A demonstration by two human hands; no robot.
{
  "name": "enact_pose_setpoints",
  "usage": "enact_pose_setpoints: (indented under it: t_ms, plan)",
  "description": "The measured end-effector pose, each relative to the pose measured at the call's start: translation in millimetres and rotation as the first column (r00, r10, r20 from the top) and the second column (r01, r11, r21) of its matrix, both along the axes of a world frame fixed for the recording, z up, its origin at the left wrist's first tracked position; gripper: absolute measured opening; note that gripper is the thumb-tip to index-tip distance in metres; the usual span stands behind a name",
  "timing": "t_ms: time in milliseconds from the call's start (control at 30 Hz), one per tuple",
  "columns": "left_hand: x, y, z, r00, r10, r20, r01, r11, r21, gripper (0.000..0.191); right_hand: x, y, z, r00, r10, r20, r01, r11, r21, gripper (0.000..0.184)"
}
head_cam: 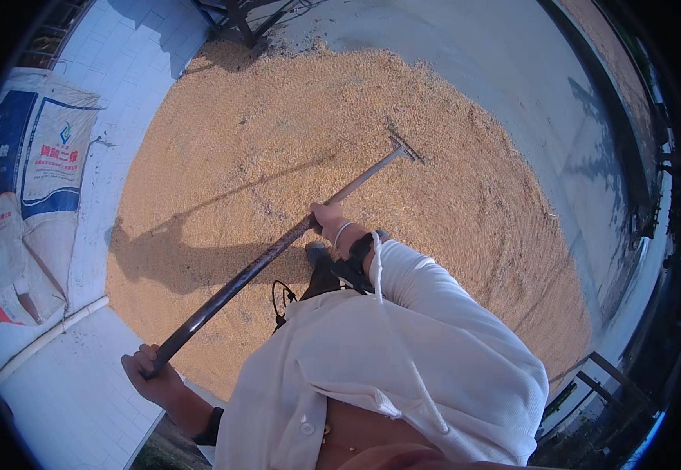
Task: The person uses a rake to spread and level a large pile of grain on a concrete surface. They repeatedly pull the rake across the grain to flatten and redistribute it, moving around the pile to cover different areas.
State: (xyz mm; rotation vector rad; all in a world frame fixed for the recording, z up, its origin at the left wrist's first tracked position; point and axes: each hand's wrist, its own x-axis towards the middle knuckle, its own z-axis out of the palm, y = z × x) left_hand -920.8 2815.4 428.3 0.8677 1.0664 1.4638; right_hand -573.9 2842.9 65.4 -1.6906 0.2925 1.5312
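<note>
A long-handled rake (240, 283) slants across the view from lower left to upper right. My left hand (153, 376) grips the end of its dark handle. Farther along the shaft, my right hand (328, 218) is closed around it, in front of my body. The toothed metal rake head (405, 149) rests on a wide, thin spread of yellow grain (258, 129), which looks like corn kernels. Below my right hand, a dark boot (317, 254) stands in the grain. Shadows of me and the rake fall to the left.
Woven sacks (52, 158) bearing print hang or lean along the white tiled wall (123, 64) at left. A pale pipe (52, 338) runs along that wall. Dark metal frame legs (240, 23) stand at the grain's far edge. Grey concrete (528, 94) stretches right of the grain.
</note>
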Motion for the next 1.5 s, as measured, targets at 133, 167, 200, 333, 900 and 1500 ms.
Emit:
enact_pose_setpoints:
  t_ms: [133, 167, 200, 333, 900, 1500]
  plan:
    - [80.0, 18.0, -19.7, 0.979, -0.189, -0.075, 0.190, 0.982, -0.002, 0.034, 80.9, -63.6, -7.4, 0.979, -0.203, 0.011, 0.203, 0.979, -0.017, 0.019]
    - [101.3, 21.7, -22.4, 0.966, -0.250, -0.066, 0.251, 0.968, -0.003, 0.034, 99.1, -81.6, -9.3, 0.966, -0.257, -0.016, 0.257, 0.966, -0.032, 0.018]
    - [124.0, 24.9, -25.7, 0.942, -0.327, -0.078, 0.328, 0.945, 0.001, 0.033, 118.6, -97.6, -12.4, 0.951, -0.308, -0.041, 0.306, 0.951, -0.042, 0.017]
    - [211.1, 29.6, -34.6, 0.858, -0.482, -0.175, 0.494, 0.869, 0.026, 0.032, 189.2, -159.3, -25.1, 0.892, -0.448, -0.068, 0.443, 0.894, -0.069, 0.016]
    - [393.1, 57.4, -20.8, 0.467, -0.858, -0.215, 0.884, 0.451, 0.121, 0.036, 320.5, -240.4, -34.9, 0.648, -0.750, -0.135, 0.745, 0.660, -0.094, 0.019]
    - [517.6, 270.7, -25.0, 0.370, -0.928, -0.039, 0.899, 0.347, 0.266, 0.038, 437.5, -100.9, -14.8, 0.587, -0.801, -0.116, 0.806, 0.591, -0.005, 0.019]
